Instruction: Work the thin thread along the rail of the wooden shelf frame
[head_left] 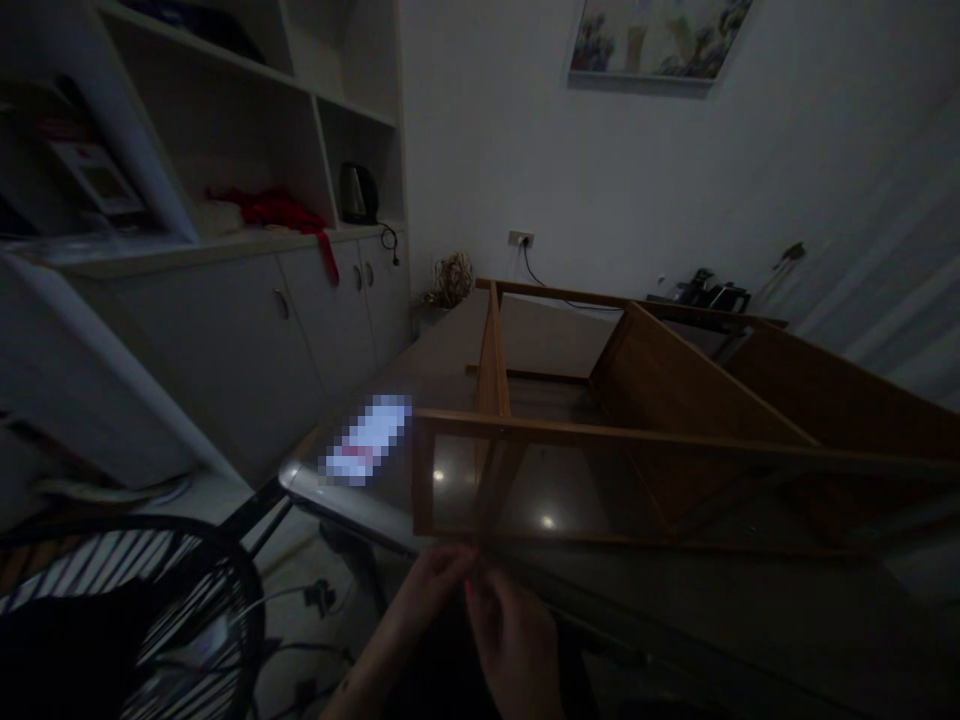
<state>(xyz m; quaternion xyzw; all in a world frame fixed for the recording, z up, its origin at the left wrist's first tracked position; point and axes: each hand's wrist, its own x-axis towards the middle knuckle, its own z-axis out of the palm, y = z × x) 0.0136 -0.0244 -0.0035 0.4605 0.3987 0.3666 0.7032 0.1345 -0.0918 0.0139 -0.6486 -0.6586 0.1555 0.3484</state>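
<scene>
My left hand (pixel 437 577) and my right hand (pixel 516 628) meet at the near edge of the table, their fingertips close together. The fingers of both are curled in a pinch; anything between them is too dark and small to make out. Just beyond the hands lies a brown wooden frame (pixel 600 434) with crosswise panels, like a shelf unit on its side. Its near lower rail (pixel 540 538) is right above my fingertips. A lit, blurred-out phone-like screen (pixel 371 438) lies on the table to the left of the frame.
The grey table (pixel 442 350) has a rounded left corner. A black wire-backed chair (pixel 251 600) stands at lower left, with cables (pixel 319 597) on the floor. White cabinets (pixel 240 310) hold a kettle (pixel 358 193) and red cloth (pixel 281 208). Dark items (pixel 709 290) stand behind the frame.
</scene>
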